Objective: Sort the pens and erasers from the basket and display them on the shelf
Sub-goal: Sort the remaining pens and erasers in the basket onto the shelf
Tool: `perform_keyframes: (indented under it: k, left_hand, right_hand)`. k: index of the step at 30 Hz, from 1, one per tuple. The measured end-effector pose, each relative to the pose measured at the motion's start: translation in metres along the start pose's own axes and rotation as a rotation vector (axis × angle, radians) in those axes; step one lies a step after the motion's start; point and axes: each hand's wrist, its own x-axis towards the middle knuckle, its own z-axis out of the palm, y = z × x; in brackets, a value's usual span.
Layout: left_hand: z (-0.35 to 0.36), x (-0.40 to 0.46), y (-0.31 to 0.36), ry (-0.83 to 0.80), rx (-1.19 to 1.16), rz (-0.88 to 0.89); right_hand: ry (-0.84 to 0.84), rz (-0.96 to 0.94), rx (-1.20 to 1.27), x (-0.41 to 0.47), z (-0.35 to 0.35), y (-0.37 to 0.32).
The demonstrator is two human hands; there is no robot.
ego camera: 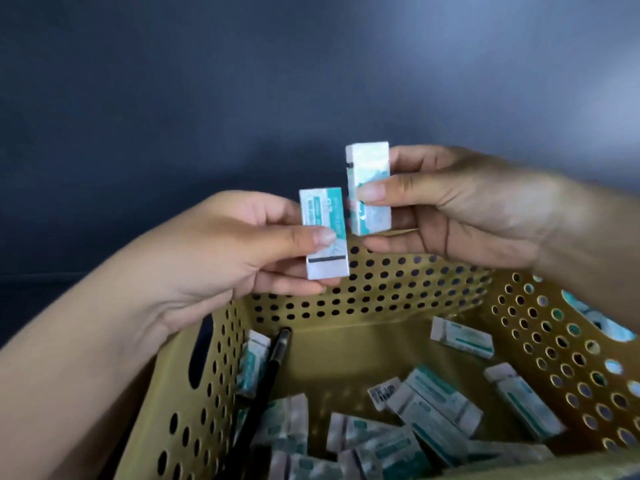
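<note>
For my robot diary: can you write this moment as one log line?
left hand: holds eraser | right hand: holds second eraser | basket: erasers, pen inside

- Eraser (324, 233) print is too blurred to read; the left hand's (221, 251) thumb covers part of it.
- The basket (367, 289) is cut off at the bottom edge.
- The pen's (263, 393) lower end is hidden among erasers.
- Both forearms leave the frame.

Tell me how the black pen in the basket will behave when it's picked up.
The pen looks slim and rigid, so probably stiff and light. It leans against the basket wall, so a nudge may make it slide or roll down among the erasers. Its smooth barrel could be slightly slippery.
</note>
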Motion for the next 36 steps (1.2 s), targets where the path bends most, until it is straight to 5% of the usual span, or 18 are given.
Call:
perform_keyframes:
  k: [5,9,15,25,36]
  left_hand:
    - [-0.006,0.003,0.002,0.088,-0.215,0.007]
    - [-0.007,0.003,0.0,0.13,-0.107,0.055]
    - [-0.01,0.003,0.001,0.194,-0.338,0.043]
    - [-0.013,0.009,0.004,0.217,-0.674,-0.011]
    - [-0.019,0.009,0.001,0.215,-0.694,0.003]
  right_hand:
    - [0.012,-0.025,-0.019,-0.002,0.0,0.004]
    - [-0.006,-0.063,-0.003,-0.005,0.006,0.005]
    - [0.136,-0.153,-0.108,-0.003,0.002,0.007]
    - [0.018,-0.161,-0.249,0.016,0.032,-0.011]
    - [-0.086,-0.127,-0.21,0.027,0.037,-0.005]
